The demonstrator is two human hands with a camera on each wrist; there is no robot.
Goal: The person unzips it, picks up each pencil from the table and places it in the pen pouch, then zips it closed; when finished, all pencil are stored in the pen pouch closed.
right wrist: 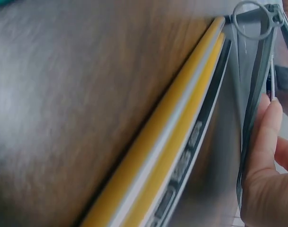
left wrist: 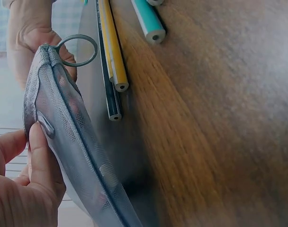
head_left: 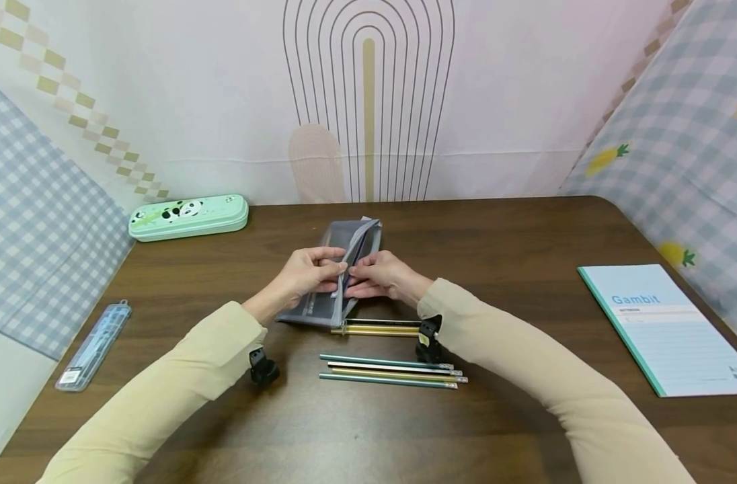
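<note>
A grey mesh zipper pouch [head_left: 320, 304] stands tilted on the table, its zipped side parted into a narrow gap. My left hand [head_left: 311, 274] pinches one edge of this opening between thumb and fingers. Opposite it, my right hand [head_left: 383, 274] has its fingertips bunched at the other edge, gripping the pouch there. A thin dark strip shows inside the gap. The zip's ring [left wrist: 77, 50] hangs at the near end. Right beside the pouch lie gold pencils [head_left: 380, 331] and a black pencil [left wrist: 112, 94], partly covered by the right wrist in the head view.
Nearer the front, several pencils [head_left: 386, 381] lie side by side. A green panda pencil case [head_left: 189, 218] sits at the back left, with a flat clear case [head_left: 94, 346] at the left edge. On the right lies a notebook [head_left: 671, 329].
</note>
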